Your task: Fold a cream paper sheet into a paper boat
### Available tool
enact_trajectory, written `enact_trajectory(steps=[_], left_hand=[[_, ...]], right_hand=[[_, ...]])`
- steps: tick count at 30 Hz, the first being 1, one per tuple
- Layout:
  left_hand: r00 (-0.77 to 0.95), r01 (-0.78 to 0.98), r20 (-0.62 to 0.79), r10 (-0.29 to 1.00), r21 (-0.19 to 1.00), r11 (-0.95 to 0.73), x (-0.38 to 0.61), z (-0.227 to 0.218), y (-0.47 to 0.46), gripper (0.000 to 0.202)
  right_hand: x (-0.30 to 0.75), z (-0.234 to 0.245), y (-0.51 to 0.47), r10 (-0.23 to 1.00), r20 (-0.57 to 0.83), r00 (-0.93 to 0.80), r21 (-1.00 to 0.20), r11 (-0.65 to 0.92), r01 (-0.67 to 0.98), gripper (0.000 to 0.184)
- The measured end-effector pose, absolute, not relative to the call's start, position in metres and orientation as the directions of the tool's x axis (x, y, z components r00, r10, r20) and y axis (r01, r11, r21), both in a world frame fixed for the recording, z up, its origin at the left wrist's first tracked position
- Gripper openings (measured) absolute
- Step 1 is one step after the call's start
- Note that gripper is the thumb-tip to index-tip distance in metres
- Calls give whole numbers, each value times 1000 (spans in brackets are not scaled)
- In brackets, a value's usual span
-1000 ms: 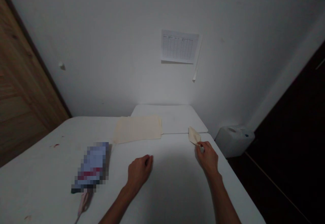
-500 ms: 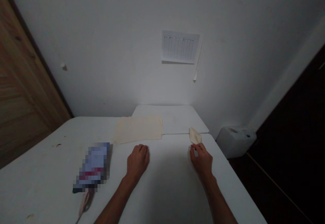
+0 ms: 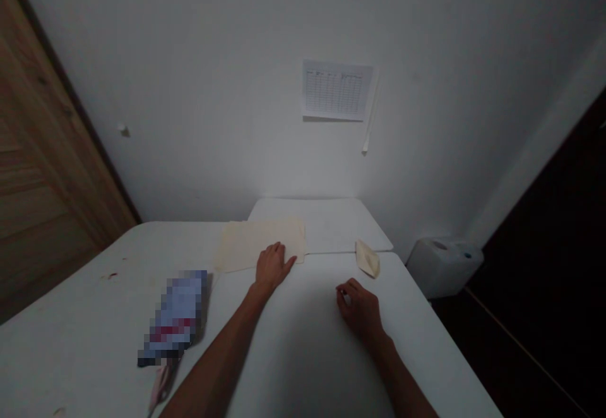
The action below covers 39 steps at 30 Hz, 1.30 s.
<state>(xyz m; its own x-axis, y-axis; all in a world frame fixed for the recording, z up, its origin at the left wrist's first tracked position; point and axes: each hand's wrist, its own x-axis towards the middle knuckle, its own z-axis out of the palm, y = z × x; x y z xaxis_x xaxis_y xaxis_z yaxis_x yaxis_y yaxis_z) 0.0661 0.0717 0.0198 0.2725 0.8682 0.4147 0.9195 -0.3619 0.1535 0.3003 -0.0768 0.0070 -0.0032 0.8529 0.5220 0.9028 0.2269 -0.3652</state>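
My left hand [image 3: 273, 266] reaches forward over the white table [image 3: 303, 342], its fingers stretched out and resting on the near right corner of a flat cream cloth [image 3: 260, 242]. My right hand [image 3: 358, 308] rests on the table with its fingers loosely curled and nothing in them. A small folded cream piece [image 3: 368, 257] lies on the table a little beyond and to the right of that hand, apart from it.
A blurred blue and red object [image 3: 176, 317] lies at the left of the table, with a pinkish strap below it. A second white surface [image 3: 322, 223] adjoins the far edge. A white container [image 3: 445, 265] stands on the dark floor at right. A printed sheet [image 3: 336, 89] hangs on the wall.
My left hand moved forward onto the cream cloth. My right hand let go of the small folded piece and drew back toward me and to the left.
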Motion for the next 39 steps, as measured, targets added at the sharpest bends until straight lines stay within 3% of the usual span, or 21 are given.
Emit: enact_trajectory(steps=[12,21,30,39], left_hand=[[276,914,437,856,157,-375,66,16,76,30],[225,884,584,780,214,-416,62,17,60,23],[148,750,775,615,317,-580,61,16,21,18],[175,540,825,537,375,-754,76,44,-14,12]], right_hand=[[298,6,-76,844,537,-9,-403,266,876,16],[298,6,-78,833,552,-16,-396,279,875,16],[299,4,-76,825,565,-11,-425,302,854,16],[295,6,-74,819,571,60,-544,322,775,17]])
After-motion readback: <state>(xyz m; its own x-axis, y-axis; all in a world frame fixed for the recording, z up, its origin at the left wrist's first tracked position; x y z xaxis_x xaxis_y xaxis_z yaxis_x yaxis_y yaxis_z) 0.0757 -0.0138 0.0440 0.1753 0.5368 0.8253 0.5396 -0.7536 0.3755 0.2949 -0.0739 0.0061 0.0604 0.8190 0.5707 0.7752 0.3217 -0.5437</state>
